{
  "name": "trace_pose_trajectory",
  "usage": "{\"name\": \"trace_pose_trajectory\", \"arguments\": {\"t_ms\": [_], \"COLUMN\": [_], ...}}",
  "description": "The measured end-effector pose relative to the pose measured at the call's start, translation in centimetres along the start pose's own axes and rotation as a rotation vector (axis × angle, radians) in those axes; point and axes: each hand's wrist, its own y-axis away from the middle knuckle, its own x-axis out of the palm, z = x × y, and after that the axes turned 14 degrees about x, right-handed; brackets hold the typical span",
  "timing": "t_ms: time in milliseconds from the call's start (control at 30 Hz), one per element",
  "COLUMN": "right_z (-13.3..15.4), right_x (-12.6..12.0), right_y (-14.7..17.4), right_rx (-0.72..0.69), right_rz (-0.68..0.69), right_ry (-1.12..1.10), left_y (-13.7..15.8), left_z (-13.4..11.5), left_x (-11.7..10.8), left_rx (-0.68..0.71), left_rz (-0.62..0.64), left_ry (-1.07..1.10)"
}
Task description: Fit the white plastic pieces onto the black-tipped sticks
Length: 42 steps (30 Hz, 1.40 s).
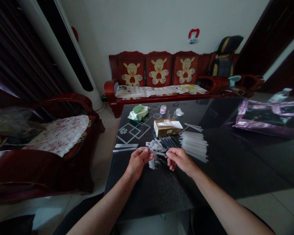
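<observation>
A slim, pale frosted pen barrel (158, 153) spans the gap between my hands above the dark table. Its left end is pinched in the fingers of my left hand (138, 160). The fingertips of my right hand (180, 160) close on its other end. Small white pen caps (155, 144) lie heaped just behind and under the barrel. Beyond my right hand, dark thin pen refills (170, 141) lie bunched together. A broad pile of frosted tubes (193, 145) is to their right. A few white pens (125, 147) rest to the left of my left hand.
Behind the pile stands a gold tissue box (168, 130) on the glossy black table (147, 202). Green wipes (138, 113), a small white cup (163, 109) and crumpled tissue (179, 112) sit farther back. A pink-edged clear bag (267, 119) lies right. A wooden sofa (112, 91) stands behind.
</observation>
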Motion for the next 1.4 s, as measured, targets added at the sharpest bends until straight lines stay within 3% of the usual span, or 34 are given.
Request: {"name": "trace_pose_trajectory", "arguments": {"t_ms": [867, 1067, 1233, 1400], "right_z": [-0.4, -0.6, -0.4, -0.4], "right_x": [0.4, 0.2, -0.5, -1.0], "right_y": [-0.3, -0.3, -0.5, -0.5], "right_rx": [-0.005, -0.011, 0.012, 0.057], "right_rz": [0.009, 0.01, -0.201, -0.27], "right_ry": [-0.011, 0.099, -0.016, -0.087], "left_y": [0.2, 0.1, -2.1, -3.1], "left_z": [-0.2, -0.7, -2.5, -2.3], "left_x": [0.2, 0.4, -1.6, -3.4], "left_rx": [0.011, 0.05, 0.31, 0.407], "left_rz": [0.033, 0.119, 0.03, 0.124], "left_ry": [-0.035, -0.088, -0.397, -0.788]}}
